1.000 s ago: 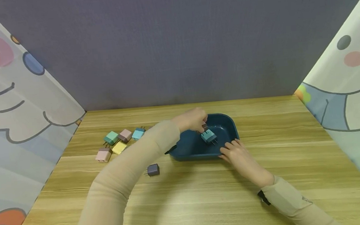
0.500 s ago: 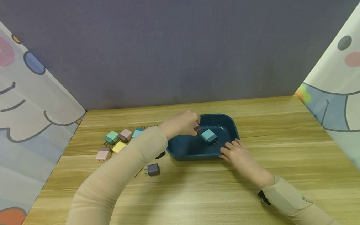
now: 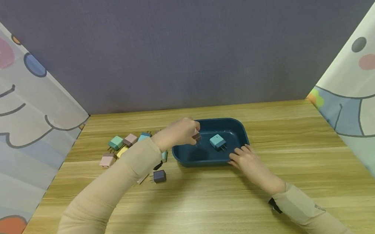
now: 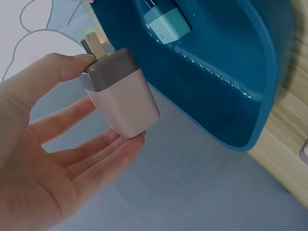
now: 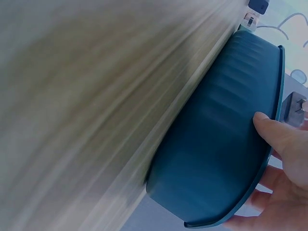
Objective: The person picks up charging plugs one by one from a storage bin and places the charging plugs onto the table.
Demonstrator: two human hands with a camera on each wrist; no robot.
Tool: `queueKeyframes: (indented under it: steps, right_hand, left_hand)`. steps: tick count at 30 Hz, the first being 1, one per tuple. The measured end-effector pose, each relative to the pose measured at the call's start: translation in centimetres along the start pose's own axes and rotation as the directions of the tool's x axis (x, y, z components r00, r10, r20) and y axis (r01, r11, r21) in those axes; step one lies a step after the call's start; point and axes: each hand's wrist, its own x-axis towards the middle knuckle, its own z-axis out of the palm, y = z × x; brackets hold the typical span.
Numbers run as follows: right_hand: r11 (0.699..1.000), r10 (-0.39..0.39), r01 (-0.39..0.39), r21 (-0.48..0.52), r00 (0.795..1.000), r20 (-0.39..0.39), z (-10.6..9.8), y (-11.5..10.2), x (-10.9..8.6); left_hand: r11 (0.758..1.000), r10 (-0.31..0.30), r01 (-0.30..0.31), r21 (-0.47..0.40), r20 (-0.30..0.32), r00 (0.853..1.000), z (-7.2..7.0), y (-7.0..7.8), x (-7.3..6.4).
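Note:
My left hand (image 3: pixel 177 132) is over the left part of a dark blue tray (image 3: pixel 211 162). It pinches a pink-and-brown plug charger (image 4: pixel 125 101) between thumb and fingers; the left wrist view shows the metal prongs by the thumb. Inside the tray lies a light-blue charger (image 3: pixel 217 141), apart from the held one. My right hand (image 3: pixel 246 164) holds the tray's front right corner. In the right wrist view the thumb (image 5: pixel 272 130) presses the outer wall, while the other fingers are partly hidden behind the rim.
Left of the tray are several chargers on the wooden table: green (image 3: pixel 116 142), pink (image 3: pixel 107 160), another pink (image 3: pixel 130 140), yellow (image 3: pixel 122 151) and blue (image 3: pixel 144 136). A dark purple charger (image 3: pixel 159 176) lies nearer. My left sleeve (image 3: pixel 113 190) covers part of this area.
My left hand has moved left across the tray with the pink-and-brown charger, away from the light-blue one, which is now fully uncovered. My right hand and the tray have stayed put.

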Motion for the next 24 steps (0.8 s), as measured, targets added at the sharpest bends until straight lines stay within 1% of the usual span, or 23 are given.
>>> queueKeyframes:
  steps: [3, 7, 14, 19, 21, 24]
  right_hand:
    - [1.000, 0.002, -0.002, 0.000, 1.000, 0.000, 0.0, 0.0, 0.0]
    - [1.000, 0.005, -0.005, 0.002, 1.000, 0.006, 0.0, 0.0, 0.0]
    - [1.000, 0.011, -0.011, 0.001, 1.000, 0.014, 0.0, 0.0, 0.0]
    - [1.000, 0.016, -0.017, 0.005, 1.000, 0.025, 0.0, 0.0, 0.1]
    - [1.000, 0.019, -0.019, 0.006, 0.999, 0.029, -0.1, 0.0, 0.0]
    - [1.000, 0.020, -0.020, 0.006, 0.999, 0.032, -0.1, 0.0, 0.0]
  left_hand:
    - [1.000, -0.014, 0.014, -0.010, -0.003, 1.000, 0.0, -0.3, -0.7]
    - [0.998, -0.041, 0.041, -0.044, -0.004, 0.999, 0.0, -0.9, -1.7]
    - [0.991, -0.096, 0.094, -0.090, -0.017, 0.995, 0.5, -2.0, -3.6]
    - [0.985, -0.129, 0.121, -0.122, -0.062, 0.990, 1.1, -3.1, -5.1]
    - [0.983, -0.131, 0.119, -0.138, -0.084, 0.988, 1.4, -3.6, -5.7]
    - [0.984, -0.129, 0.114, -0.138, -0.105, 0.986, 1.6, -4.2, -6.4]
